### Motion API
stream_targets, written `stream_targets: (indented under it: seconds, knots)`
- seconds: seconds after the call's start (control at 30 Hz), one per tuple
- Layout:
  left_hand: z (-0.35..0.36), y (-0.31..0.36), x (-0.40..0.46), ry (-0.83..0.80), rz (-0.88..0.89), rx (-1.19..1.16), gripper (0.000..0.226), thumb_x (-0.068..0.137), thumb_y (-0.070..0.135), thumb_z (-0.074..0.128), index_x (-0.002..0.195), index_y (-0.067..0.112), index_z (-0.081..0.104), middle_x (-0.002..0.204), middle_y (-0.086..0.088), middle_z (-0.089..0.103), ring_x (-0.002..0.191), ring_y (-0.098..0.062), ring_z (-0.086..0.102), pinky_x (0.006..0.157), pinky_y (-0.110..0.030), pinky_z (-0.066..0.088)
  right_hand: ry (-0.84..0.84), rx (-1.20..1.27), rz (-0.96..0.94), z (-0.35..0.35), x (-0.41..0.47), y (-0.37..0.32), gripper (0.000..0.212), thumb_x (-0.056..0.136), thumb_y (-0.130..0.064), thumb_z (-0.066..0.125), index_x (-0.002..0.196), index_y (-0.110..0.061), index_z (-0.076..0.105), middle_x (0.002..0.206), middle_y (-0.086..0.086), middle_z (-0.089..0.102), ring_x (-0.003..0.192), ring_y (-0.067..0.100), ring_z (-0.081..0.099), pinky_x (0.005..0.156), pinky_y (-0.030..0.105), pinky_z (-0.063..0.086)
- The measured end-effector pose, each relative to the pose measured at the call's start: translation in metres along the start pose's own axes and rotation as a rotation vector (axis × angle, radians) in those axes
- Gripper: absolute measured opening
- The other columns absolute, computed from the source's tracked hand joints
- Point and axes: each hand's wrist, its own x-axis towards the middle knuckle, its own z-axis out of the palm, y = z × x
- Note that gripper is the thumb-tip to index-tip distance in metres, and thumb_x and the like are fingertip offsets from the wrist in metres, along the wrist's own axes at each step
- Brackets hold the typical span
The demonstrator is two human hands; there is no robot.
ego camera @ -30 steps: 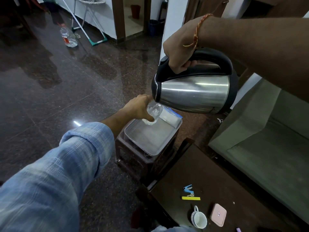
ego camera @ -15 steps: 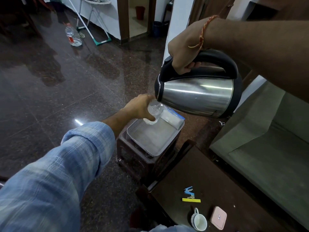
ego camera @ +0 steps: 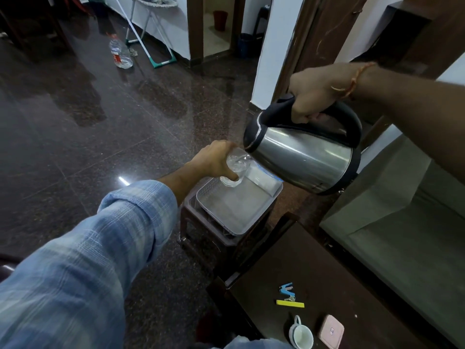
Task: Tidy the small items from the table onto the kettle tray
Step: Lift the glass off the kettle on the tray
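**Both hands busy over the tray: kettle tipped at a glass**

Left hand [ego camera: 214, 161], reaching out of a rolled blue checked sleeve [ego camera: 105, 248] that fills the lower left of the frame, is wrapped around a clear glass [ego camera: 235, 170] and holds it tilted over the far left corner of the tray [ego camera: 254, 224]. Right hand [ego camera: 314, 96], entering from the upper right with a thread band at the wrist, is clenched around the black handle of a steel kettle [ego camera: 302, 157], which hangs tipped with its spout at the mouth of the glass. Water shows inside the glass.

Nearest the camera, at the lower right of the frame, a dark wooden table [ego camera: 314, 260] carries the small items: a white cup [ego camera: 302, 335] lying near the bottom edge, a pink flat case [ego camera: 331, 331] just to its right, a yellow strip [ego camera: 290, 303] above them, and a small blue stapler-like thing [ego camera: 286, 289] just above the strip. All four are well apart from the tray.

Beyond the table's far corner, at the centre of the frame, the grey tray sits on a small dark stool [ego camera: 208, 238]. A white and blue box [ego camera: 264, 180] lies along the tray's far side, partly hidden by the kettle.

To the right, a grey-green sofa [ego camera: 402, 210] runs along the edge of the frame. Farther off, at the upper left on the polished dark floor [ego camera: 75, 147], stands a plastic water bottle [ego camera: 118, 52], with a mop [ego camera: 151, 46] beside it.
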Motion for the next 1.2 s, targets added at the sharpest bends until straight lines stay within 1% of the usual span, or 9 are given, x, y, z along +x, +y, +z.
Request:
stream_targets:
  seconds: [0.2, 0.33, 0.53, 0.6, 0.7, 0.83, 0.93, 1.1, 1.2]
  knots:
    - [-0.002, -0.002, 0.001, 0.024, -0.005, -0.011, 0.086, 0.051, 0.044, 0.090, 0.126, 0.018, 0.057, 0.117, -0.002, 0.064, 0.104, -0.022, 0.060, 0.083, -0.039, 0.053, 0.126, 0.257, 0.021, 0.060, -0.008, 0.039, 0.011, 0.060, -0.017, 0.072, 0.057, -0.007, 0.068, 0.053, 0.006, 0.068, 0.057, 0.022, 0.066, 0.055, 0.034, 0.054]
    - [-0.002, -0.003, 0.002, 0.010, -0.044, -0.003, 0.087, 0.051, 0.045, 0.089, 0.126, 0.015, 0.056, 0.118, -0.003, 0.064, 0.105, -0.023, 0.060, 0.085, -0.044, 0.055, 0.202, 0.555, 0.031, 0.117, -0.006, 0.063, 0.011, 0.062, -0.008, 0.069, 0.052, -0.008, 0.064, 0.046, 0.002, 0.064, 0.040, 0.008, 0.058, 0.040, 0.022, 0.042]
    - [0.007, -0.016, 0.000, 0.042, -0.114, -0.045, 0.087, 0.050, 0.043, 0.090, 0.126, 0.016, 0.058, 0.120, -0.003, 0.065, 0.107, -0.024, 0.061, 0.089, -0.044, 0.053, 0.283, 0.942, 0.051, 0.200, 0.010, 0.082, 0.017, 0.069, 0.003, 0.067, 0.057, -0.008, 0.063, 0.046, -0.003, 0.064, 0.042, 0.006, 0.057, 0.050, 0.023, 0.046]
    - [0.011, -0.021, -0.003, 0.041, -0.145, -0.049, 0.089, 0.050, 0.045, 0.090, 0.127, 0.016, 0.057, 0.120, -0.004, 0.064, 0.109, -0.023, 0.060, 0.089, -0.043, 0.053, 0.324, 1.044, 0.063, 0.226, 0.022, 0.079, 0.019, 0.069, 0.006, 0.065, 0.055, -0.007, 0.062, 0.045, -0.003, 0.063, 0.042, 0.008, 0.056, 0.049, 0.020, 0.047]
    - [0.021, -0.028, -0.010, 0.041, -0.205, -0.052, 0.096, 0.048, 0.049, 0.088, 0.132, 0.017, 0.053, 0.125, -0.003, 0.062, 0.113, -0.023, 0.058, 0.092, -0.042, 0.051, 0.345, 1.187, 0.091, 0.264, 0.046, 0.068, 0.008, 0.069, 0.008, 0.063, 0.061, 0.007, 0.060, 0.052, 0.011, 0.064, 0.052, 0.020, 0.059, 0.057, 0.031, 0.048]
    - [0.039, -0.037, -0.023, 0.045, -0.273, -0.035, 0.103, 0.049, 0.050, 0.089, 0.137, 0.017, 0.049, 0.132, -0.003, 0.059, 0.118, -0.023, 0.056, 0.095, -0.038, 0.048, 0.388, 1.300, 0.170, 0.314, 0.082, 0.045, 0.019, 0.071, 0.007, 0.062, 0.056, -0.001, 0.055, 0.042, -0.004, 0.059, 0.042, 0.008, 0.054, 0.047, 0.019, 0.044]
    - [0.054, -0.042, -0.033, 0.036, -0.281, -0.035, 0.106, 0.050, 0.048, 0.091, 0.141, 0.016, 0.045, 0.135, -0.004, 0.057, 0.119, -0.022, 0.055, 0.098, -0.039, 0.048, 0.421, 1.373, 0.190, 0.345, 0.113, 0.026, 0.017, 0.071, 0.000, 0.063, 0.059, 0.003, 0.051, 0.053, 0.008, 0.055, 0.050, 0.011, 0.051, 0.048, 0.023, 0.040]
    - [0.076, -0.048, -0.048, 0.018, -0.274, -0.039, 0.104, 0.053, 0.047, 0.090, 0.140, 0.016, 0.045, 0.132, -0.002, 0.058, 0.112, -0.019, 0.058, 0.095, -0.038, 0.050, 0.447, 1.463, 0.201, 0.381, 0.166, 0.010, 0.030, 0.063, -0.020, 0.059, 0.061, 0.009, 0.053, 0.056, 0.011, 0.053, 0.055, 0.015, 0.048, 0.050, 0.028, 0.039]
    - [0.087, -0.049, -0.051, -0.003, -0.265, -0.043, 0.099, 0.054, 0.044, 0.090, 0.139, 0.017, 0.046, 0.129, 0.000, 0.059, 0.110, -0.016, 0.059, 0.093, -0.034, 0.050, 0.429, 1.481, 0.172, 0.396, 0.186, 0.006, 0.020, 0.064, -0.022, 0.061, 0.051, -0.011, 0.050, 0.050, -0.009, 0.049, 0.050, 0.003, 0.046, 0.046, 0.019, 0.037]
